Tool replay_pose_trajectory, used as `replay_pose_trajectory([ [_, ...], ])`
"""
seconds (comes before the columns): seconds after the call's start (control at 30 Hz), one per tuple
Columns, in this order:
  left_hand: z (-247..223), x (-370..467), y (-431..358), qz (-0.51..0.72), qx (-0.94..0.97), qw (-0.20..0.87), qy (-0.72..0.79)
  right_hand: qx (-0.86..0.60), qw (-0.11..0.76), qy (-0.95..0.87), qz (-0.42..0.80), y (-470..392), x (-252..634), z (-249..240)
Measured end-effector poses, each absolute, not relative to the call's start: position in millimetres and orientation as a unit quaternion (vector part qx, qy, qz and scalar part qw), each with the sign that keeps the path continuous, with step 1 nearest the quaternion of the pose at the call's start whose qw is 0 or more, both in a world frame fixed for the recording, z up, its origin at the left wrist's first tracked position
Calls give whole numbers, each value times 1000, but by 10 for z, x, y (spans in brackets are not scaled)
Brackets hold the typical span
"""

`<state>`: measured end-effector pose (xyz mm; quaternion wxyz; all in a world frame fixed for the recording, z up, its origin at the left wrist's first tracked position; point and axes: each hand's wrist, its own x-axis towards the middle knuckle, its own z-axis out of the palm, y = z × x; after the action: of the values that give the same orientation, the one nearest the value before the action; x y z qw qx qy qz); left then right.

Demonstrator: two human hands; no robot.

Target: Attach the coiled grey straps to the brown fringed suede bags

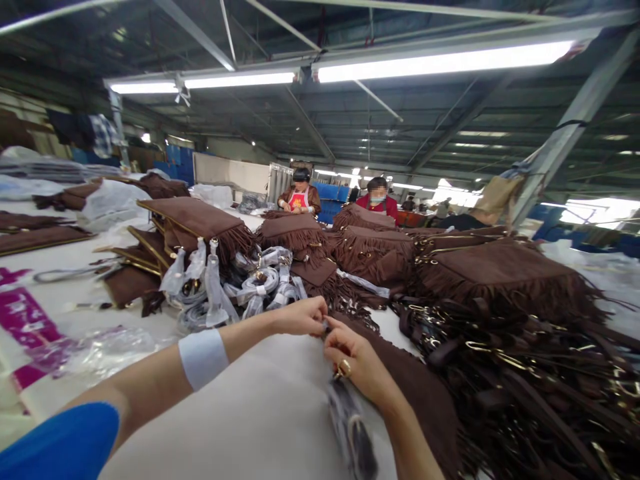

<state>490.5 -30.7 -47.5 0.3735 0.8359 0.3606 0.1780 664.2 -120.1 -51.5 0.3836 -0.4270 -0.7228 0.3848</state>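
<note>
My left hand (304, 316) is closed in a pinch, its fingertips meeting those of my right hand over a small dark piece I cannot make out. Curled fingers of my right hand (354, 357) close around the top of a plastic-wrapped strap (350, 427). A gold metal piece shows at these fingers, and the strap hangs down onto the pale tabletop (240, 420). Beside and beneath my right hand lies a dark brown fringed suede bag (425, 387), partly hidden by the forearm.
Coiled, wrapped straps (260, 287) lie ahead, near stacked brown bags (200, 220). More fringed bags (505, 267) rise at right above a heap of brown straps with gold hardware (540, 373). Clear plastic (115, 350) lies left. Two people (300, 193) sit across the table.
</note>
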Motion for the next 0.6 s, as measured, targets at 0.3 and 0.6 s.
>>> replay_pose_trajectory([
  [0.3, -931, 4767, -236, 261, 769, 516, 274, -410, 428, -688, 419, -1035, 6631, -885],
  [0.6, -1352, 4903, -195, 162, 939, 73, 295, -433, 357, -663, 496, -1196, 6752, -793],
])
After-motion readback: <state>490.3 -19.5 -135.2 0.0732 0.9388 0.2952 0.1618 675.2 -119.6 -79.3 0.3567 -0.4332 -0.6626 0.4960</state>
